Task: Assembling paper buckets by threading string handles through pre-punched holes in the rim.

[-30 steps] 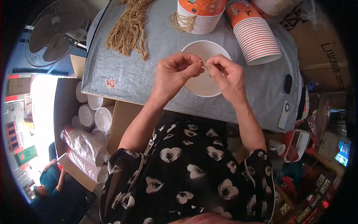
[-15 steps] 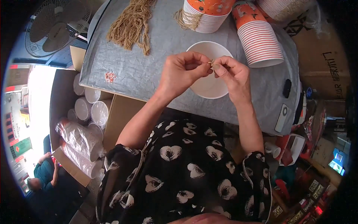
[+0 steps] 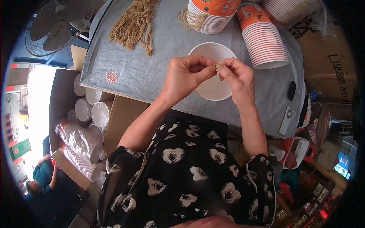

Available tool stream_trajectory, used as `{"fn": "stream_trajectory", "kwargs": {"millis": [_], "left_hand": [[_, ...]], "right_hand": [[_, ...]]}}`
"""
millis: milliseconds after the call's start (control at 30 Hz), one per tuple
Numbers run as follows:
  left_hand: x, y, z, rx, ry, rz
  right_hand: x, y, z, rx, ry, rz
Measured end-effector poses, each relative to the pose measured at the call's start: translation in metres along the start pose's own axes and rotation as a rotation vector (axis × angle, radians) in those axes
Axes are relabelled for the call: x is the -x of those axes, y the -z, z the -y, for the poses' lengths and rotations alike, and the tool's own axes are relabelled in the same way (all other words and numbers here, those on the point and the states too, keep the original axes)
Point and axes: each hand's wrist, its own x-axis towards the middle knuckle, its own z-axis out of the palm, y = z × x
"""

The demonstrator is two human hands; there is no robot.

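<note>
My left hand [image 3: 184,79] and my right hand [image 3: 240,81] meet fingertip to fingertip above a white paper bucket [image 3: 213,94]. Both pinch a tiny tan bit of twine [image 3: 216,65]; most of it is hidden by the fingers. The bucket stands mouth up on the grey-covered table [image 3: 159,68]. Beyond my left hand lies a loose bundle of tan twine [image 3: 133,26]. More twine loops [image 3: 191,19] hang against an upright stack of orange and white paper buckets [image 3: 216,23]. Another stack [image 3: 265,43] lies on its side to the right.
A small pile of red and white bits [image 3: 111,77] lies on the table's left. At the right edge are a black object [image 3: 291,90] and a white remote-like device [image 3: 286,121]. Plastic-wrapped buckets [image 3: 78,140] fill a carton at left, below a fan [image 3: 57,32].
My hands stay almost in place, fingertips drawn slightly closer together; less of the twine shows between them. The view has shifted very slightly.
</note>
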Motion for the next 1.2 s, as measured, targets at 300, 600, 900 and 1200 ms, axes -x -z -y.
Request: {"fn": "stream_trajectory", "kwargs": {"millis": [300, 600, 900, 1200], "left_hand": [[-0.001, 0.006, 0.001, 0.061, 0.039, 0.083], [-0.002, 0.005, -0.003, 0.061, 0.041, 0.104], [0.0, 0.007, -0.008, 0.023, 0.04, 0.162], [-0.002, 0.01, -0.003, 0.04, 0.056, 0.197]], "right_hand": [[-0.004, 0.004, 0.009, -0.066, -0.092, -0.044], [-0.005, 0.015, 0.008, -0.004, -0.156, 0.131], [-0.006, 0.017, 0.01, 0.124, -0.097, 0.192], [-0.007, 0.019, 0.012, 0.205, -0.078, 0.28]]}}
